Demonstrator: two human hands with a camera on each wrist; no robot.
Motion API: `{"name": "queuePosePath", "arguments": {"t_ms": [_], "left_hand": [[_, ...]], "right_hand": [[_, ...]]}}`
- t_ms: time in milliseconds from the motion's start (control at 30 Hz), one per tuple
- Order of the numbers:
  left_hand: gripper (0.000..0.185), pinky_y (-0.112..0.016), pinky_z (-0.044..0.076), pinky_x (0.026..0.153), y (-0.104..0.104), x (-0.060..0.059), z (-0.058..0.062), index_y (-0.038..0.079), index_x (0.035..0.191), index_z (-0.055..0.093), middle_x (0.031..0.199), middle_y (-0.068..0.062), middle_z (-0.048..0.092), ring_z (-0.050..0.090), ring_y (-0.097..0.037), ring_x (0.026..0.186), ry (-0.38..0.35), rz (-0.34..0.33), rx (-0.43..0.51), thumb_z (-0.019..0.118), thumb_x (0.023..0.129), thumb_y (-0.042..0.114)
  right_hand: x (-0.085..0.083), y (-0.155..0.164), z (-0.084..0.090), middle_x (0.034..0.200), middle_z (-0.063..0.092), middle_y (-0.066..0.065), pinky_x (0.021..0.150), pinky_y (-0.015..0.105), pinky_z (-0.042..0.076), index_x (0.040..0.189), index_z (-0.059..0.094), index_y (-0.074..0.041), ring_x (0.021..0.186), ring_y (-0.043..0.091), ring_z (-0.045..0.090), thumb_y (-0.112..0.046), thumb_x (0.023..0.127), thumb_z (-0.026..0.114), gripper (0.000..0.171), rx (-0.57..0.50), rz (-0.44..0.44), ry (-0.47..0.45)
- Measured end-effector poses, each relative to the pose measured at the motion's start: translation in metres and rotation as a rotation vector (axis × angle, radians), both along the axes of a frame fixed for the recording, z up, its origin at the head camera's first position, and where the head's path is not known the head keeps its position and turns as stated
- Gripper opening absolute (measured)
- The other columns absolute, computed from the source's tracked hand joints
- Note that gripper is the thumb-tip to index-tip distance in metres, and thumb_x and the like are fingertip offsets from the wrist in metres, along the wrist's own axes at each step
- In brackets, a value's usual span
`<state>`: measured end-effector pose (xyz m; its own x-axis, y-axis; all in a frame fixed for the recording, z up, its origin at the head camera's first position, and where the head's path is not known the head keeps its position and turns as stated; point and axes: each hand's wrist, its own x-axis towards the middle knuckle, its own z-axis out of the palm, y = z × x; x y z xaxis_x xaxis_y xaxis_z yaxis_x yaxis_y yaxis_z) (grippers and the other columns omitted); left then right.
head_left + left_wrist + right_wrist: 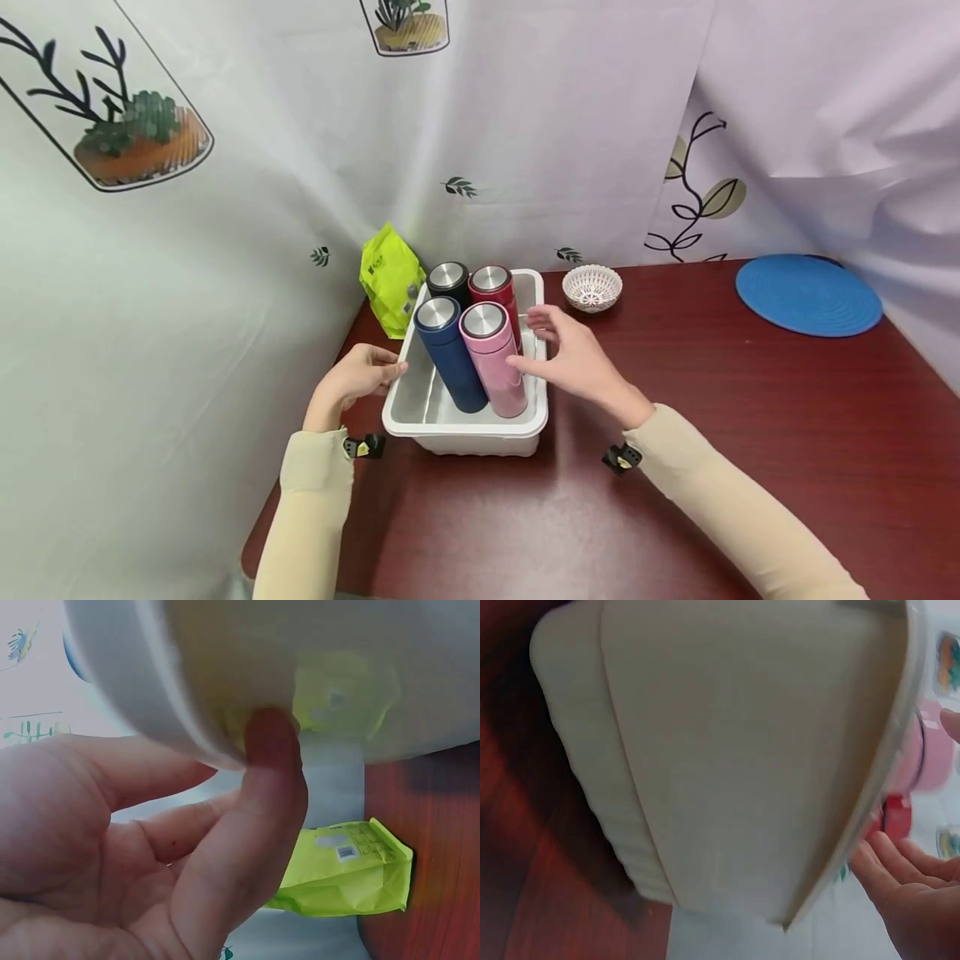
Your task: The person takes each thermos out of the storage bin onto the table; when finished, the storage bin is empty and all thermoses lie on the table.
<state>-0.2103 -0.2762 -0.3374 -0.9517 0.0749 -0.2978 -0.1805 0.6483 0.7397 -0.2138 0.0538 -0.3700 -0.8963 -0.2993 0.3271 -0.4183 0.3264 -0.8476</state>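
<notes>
A white plastic bin (408,429) stands on the table with several thermos bottles upright or leaning in it. A blue bottle (453,367) and a pink bottle (495,375) are at the front; a black bottle (447,279) and a red bottle (495,282) stand behind. My left hand (360,372) pinches the bin's left rim between thumb and fingers, as the left wrist view also shows. Over the right rim, my right hand (573,350) is spread beside the pink bottle, thumb close to it. Whether the thumb touches it I cannot tell.
A bright green bag (392,283) stands behind the bin on the left, near the wall sheet. To the right of the bin are a small white woven basket (592,289) and a round blue mat (808,294). The dark red table (720,417) extends rightward.
</notes>
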Motion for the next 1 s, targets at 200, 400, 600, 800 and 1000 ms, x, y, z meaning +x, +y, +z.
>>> {"name": "queuePosePath", "arguments": {"t_ms": [200,400,600,800,1000], "left_hand": [[0.043,-0.046,0.059,0.084,-0.001,0.001,0.005,-0.015,0.127,0.054,0.114,-0.029,0.065,0.07,-0.029,0.092,-0.005,0.015,-0.02,0.063,0.096,0.013],[0.043,-0.043,0.06,0.081,-0.003,-0.001,0.006,-0.014,0.126,0.055,0.112,-0.027,0.065,0.069,-0.028,0.091,-0.003,0.014,-0.037,0.064,0.095,0.013],[0.042,-0.044,0.06,0.082,-0.005,-0.002,0.005,-0.013,0.125,0.057,0.111,-0.026,0.066,0.069,-0.028,0.091,-0.008,0.023,-0.036,0.066,0.094,0.013],[0.043,-0.044,0.059,0.083,-0.007,-0.004,0.005,-0.012,0.126,0.057,0.112,-0.025,0.066,0.069,-0.028,0.092,-0.022,0.028,-0.021,0.067,0.093,0.014],[0.042,-0.044,0.059,0.082,-0.009,-0.006,0.002,-0.015,0.125,0.056,0.11,-0.026,0.067,0.071,-0.027,0.089,-0.03,0.007,0.034,0.065,0.094,0.011]], "right_hand": [[0.0,-0.026,0.0,0.129,0.061,0.006,0.101,0.041,0.05,0.134,0.052,-0.01,0.118,0.023,0.06,-0.047,0.072,0.084,0.079,0.108,-0.005,0.055],[-0.001,-0.041,-0.004,0.12,0.06,0.0,0.091,0.038,0.054,0.134,0.051,-0.014,0.107,0.018,0.06,-0.056,0.07,0.082,0.083,0.242,-0.06,0.107],[-0.003,-0.048,-0.007,0.117,0.063,0.005,0.088,0.038,0.055,0.127,0.054,-0.01,0.104,0.02,0.063,-0.039,0.073,0.083,0.068,0.243,-0.077,0.168],[0.002,-0.046,-0.002,0.11,0.065,0.003,0.085,0.037,0.055,0.124,0.057,-0.01,0.097,0.018,0.063,-0.037,0.069,0.084,0.067,0.161,-0.107,0.206],[0.014,-0.041,0.007,0.107,0.067,0.003,0.087,0.038,0.055,0.122,0.058,-0.009,0.097,0.019,0.064,-0.032,0.068,0.085,0.065,0.062,-0.141,0.334]]}}
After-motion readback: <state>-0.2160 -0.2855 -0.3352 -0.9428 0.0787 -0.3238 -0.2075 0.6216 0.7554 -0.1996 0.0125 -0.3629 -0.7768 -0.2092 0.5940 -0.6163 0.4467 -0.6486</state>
